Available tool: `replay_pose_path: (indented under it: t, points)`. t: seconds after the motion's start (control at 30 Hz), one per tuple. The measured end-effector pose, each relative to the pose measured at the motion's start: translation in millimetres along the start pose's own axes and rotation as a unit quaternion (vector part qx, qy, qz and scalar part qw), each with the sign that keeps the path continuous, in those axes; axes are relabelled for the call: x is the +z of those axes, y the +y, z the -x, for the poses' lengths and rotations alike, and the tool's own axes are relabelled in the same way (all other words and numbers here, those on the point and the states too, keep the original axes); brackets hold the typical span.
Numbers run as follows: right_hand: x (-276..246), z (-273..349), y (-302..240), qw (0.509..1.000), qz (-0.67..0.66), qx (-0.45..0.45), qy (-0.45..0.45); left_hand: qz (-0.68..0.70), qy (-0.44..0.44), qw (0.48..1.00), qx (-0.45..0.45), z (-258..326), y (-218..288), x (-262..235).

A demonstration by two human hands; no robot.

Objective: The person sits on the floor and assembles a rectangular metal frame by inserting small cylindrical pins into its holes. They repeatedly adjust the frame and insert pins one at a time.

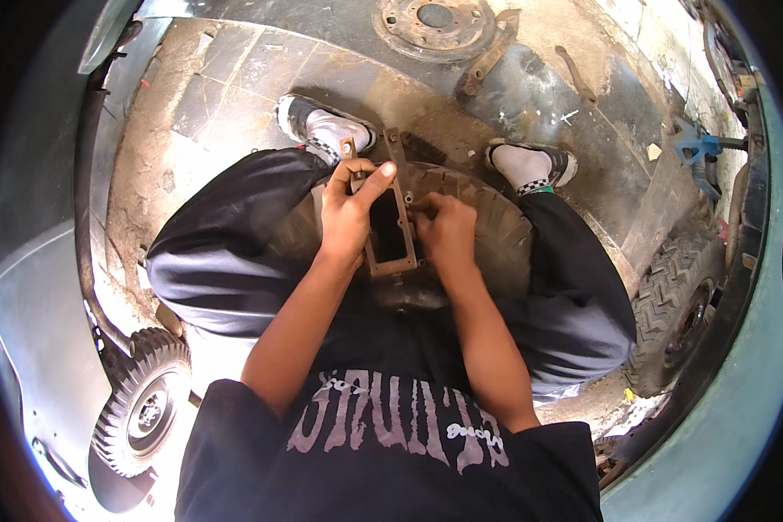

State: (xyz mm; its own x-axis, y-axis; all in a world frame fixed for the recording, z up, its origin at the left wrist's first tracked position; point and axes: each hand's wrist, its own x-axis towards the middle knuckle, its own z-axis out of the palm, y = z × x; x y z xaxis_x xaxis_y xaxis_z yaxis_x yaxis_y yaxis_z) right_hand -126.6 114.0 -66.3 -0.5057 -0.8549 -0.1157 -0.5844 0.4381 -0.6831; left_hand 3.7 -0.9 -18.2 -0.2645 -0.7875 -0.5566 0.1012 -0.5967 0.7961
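Between my knees, a rusty metal frame (397,264) with a dark rectangular opening and bolt holes is held above a worn tire (500,230). My left hand (348,216) grips its left side, the thumb lying along the upper edge. A flat metal arm (393,142) sticks up from the frame's far end. At the frame's right side, my right hand (446,228) has its fingers curled in beside a small round nut or bushing (409,199). Whatever those fingertips hold is hidden.
Beyond my shoes lie a rusty wheel rim (434,43), a flat metal bar (489,65) and a curved metal strip (574,74) on the stained tiles. Vehicle wheels (147,412) flank me on both sides, with a blue clamp-like tool (696,143) at the right.
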Motion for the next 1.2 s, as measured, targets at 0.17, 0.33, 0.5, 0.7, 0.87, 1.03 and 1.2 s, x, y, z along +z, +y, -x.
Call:
replay_pose_path:
  t: [0.17,0.33,0.5,0.7,0.87,1.03,1.2]
  points:
    - [-18.4,7.6,10.7,0.990,-0.135,0.048,-0.005,0.063,0.029,0.997,0.032,1.1,0.2,7.0]
    - [-60.2,34.4,22.7,0.946,-0.217,0.240,0.031,0.119,0.106,0.987,0.035,5.3,1.7,7.0]
    - [-53.7,43.2,27.6,0.928,-0.265,0.263,0.015,-0.039,0.097,0.993,0.050,8.2,3.6,-1.0]
    - [-29.3,40.7,10.3,0.969,-0.181,0.165,0.021,-0.446,0.079,0.829,0.327,3.5,19.3,-26.6]
    - [-22.6,44.3,27.4,0.970,-0.196,0.131,0.054,-0.603,-0.327,0.595,0.418,11.4,80.0,-6.8]
    - [-48.5,54.4,37.3,0.947,-0.227,0.223,0.048,-0.688,-0.365,0.444,0.444,-6.6,78.1,-1.5]
    - [-76.4,51.1,14.6,0.922,-0.286,0.243,0.094,-0.637,-0.295,0.528,0.478,-9.0,62.1,3.8]
